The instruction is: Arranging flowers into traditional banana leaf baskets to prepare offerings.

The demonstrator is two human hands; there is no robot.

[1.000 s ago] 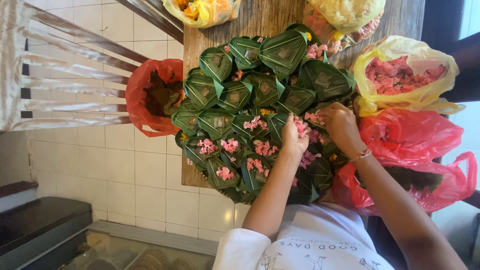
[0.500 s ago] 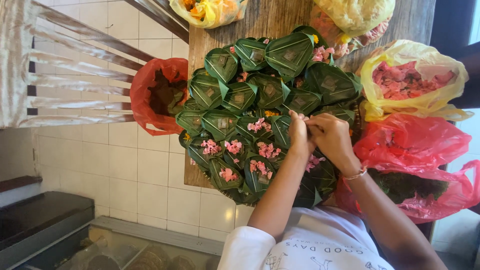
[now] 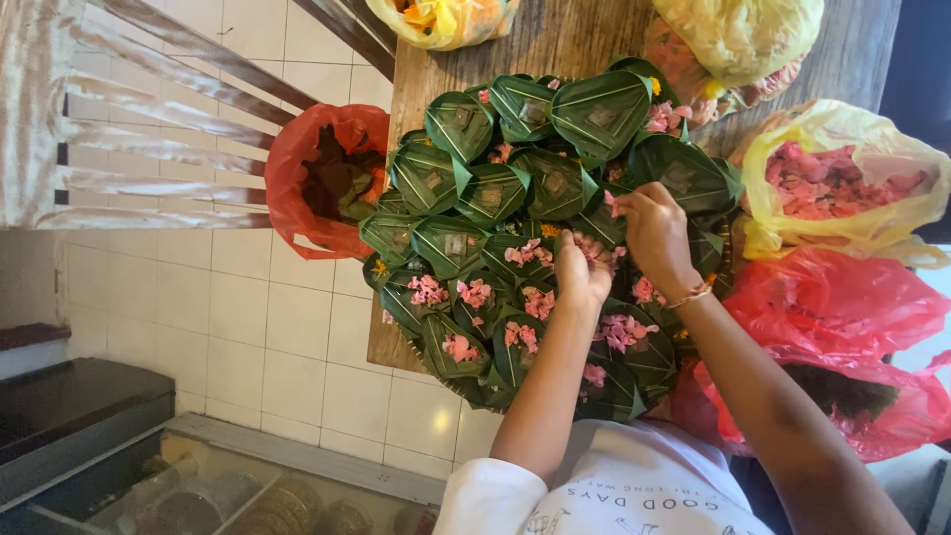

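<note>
leaf cups (image 3: 555, 188) crowd the table (image 3: 555, 40), bags (image 3: 842, 188) wall the right edge, bare wood beyond

Looks like a home kitchen or porch: white tiled floor (image 3: 248, 317), wooden table (image 3: 555, 40) under the hands, wooden chair (image 3: 149, 129) off beside it.

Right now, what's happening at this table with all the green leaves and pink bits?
A person is dropping pink petals into small folded green leaf cups piled on a wooden table. The left hand cradles a little heap of petals, while the right hand pinches a few over a cup further up the pile. The nearer cups already hold petals; the farther ones mostly do not. A yellow bag of pink petals lies open on the right side, beside red bags.
</note>
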